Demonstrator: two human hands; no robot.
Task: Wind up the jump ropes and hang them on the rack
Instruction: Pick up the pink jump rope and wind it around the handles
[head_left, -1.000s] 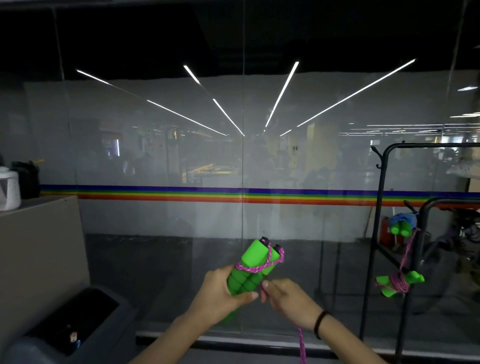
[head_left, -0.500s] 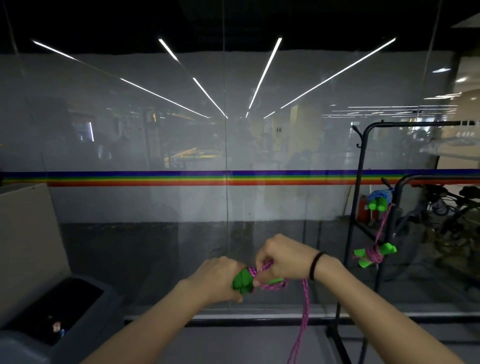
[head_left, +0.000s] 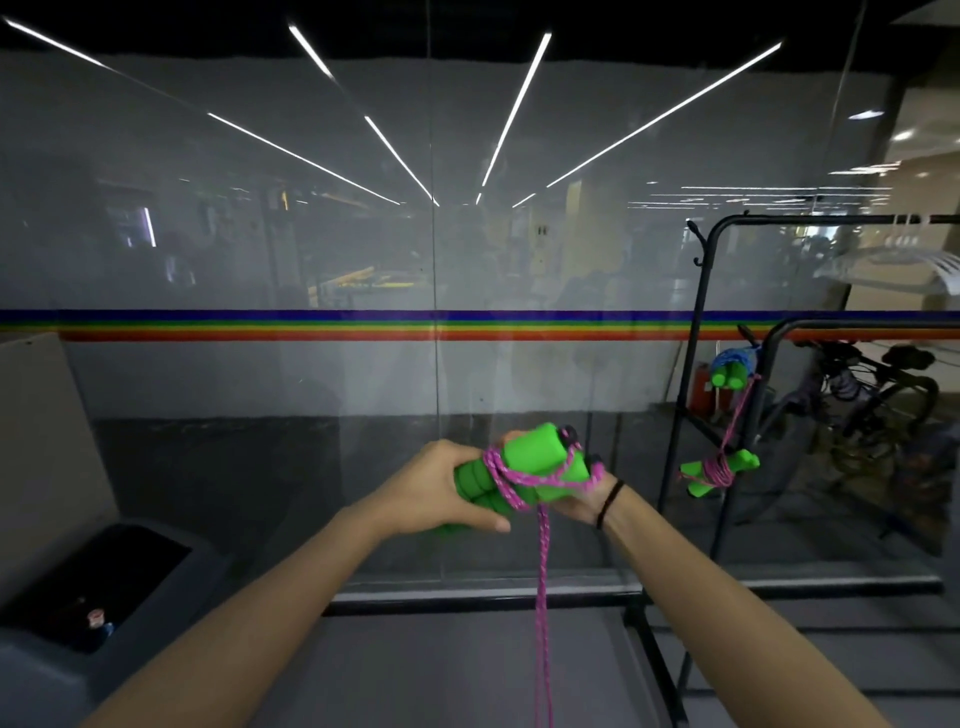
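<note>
**Before the glass wall (head_left: 260, 260): rope round the handles**

Firm grip from the left hand (head_left: 441, 488) on the green handles (head_left: 535, 457). Under their far end, the right hand (head_left: 582, 501) holds the pink rope (head_left: 543, 571) wrapped across them, tail hanging down. Two wound ropes (head_left: 719, 470) hang on the rack (head_left: 698, 364), right.

Three jump ropes are in view: one held pink rope (head_left: 524, 467), one hanging pink rope (head_left: 719, 470) and one blue rope (head_left: 730, 366). The held one has two green handles. There are two hands, the left hand (head_left: 441, 488) and the right hand (head_left: 582, 501). There is one black rack (head_left: 698, 332), one bicycle (head_left: 883, 395), one grey bin (head_left: 62, 649) and one black wristband (head_left: 610, 501).
</note>
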